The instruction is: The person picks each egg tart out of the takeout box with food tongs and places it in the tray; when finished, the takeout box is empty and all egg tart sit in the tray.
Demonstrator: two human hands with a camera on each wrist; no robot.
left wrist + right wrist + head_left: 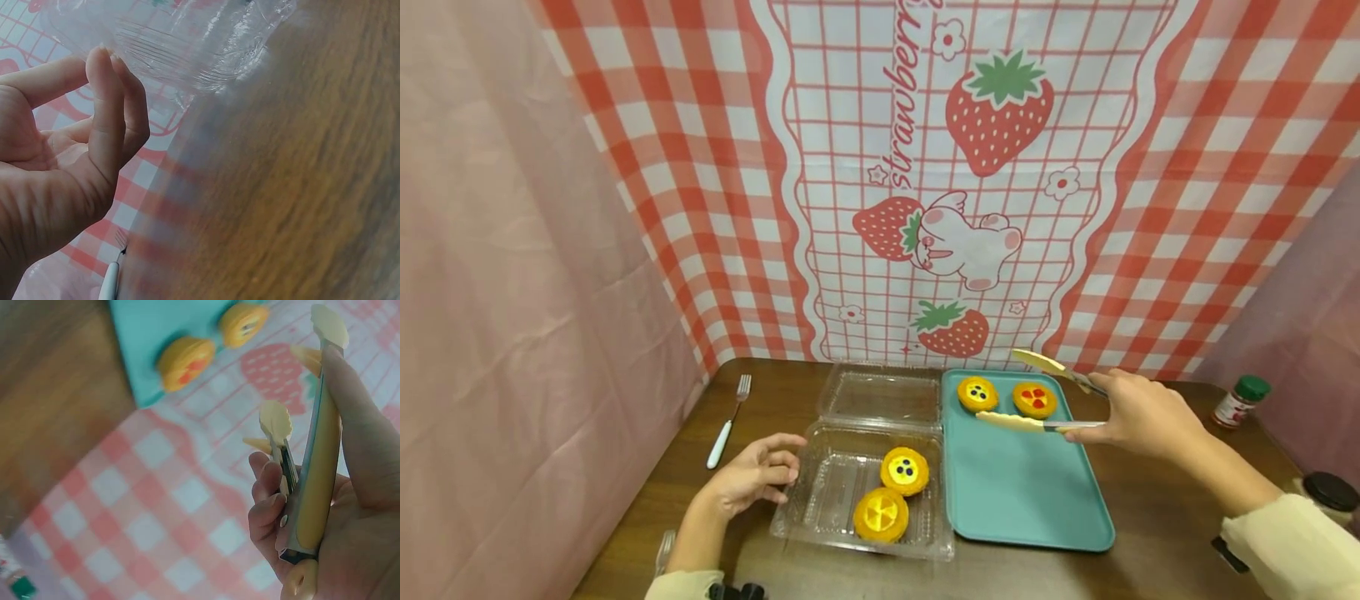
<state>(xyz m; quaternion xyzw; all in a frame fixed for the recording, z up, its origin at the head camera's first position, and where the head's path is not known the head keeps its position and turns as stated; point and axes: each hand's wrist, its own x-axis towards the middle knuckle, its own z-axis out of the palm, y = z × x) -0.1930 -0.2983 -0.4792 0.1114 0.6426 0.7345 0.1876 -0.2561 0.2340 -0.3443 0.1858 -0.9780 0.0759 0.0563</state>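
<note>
My right hand grips a pair of tongs with cream-coloured tips, their arms spread apart over the far end of a teal tray. A blueberry-topped tart and a tart with red fruit sit there, close to the tips. The right wrist view shows fingers and thumb round the tongs. Loosely bent, my left hand is beside the left rim of a clear plastic container. Inside are another blueberry tart and a tart with yellow wedges.
The container's clear lid lies folded back toward the strawberry-print cloth. On the left lies a white-handled fork, with another fork near my left forearm. A green-capped jar and a black-lidded jar stand at right.
</note>
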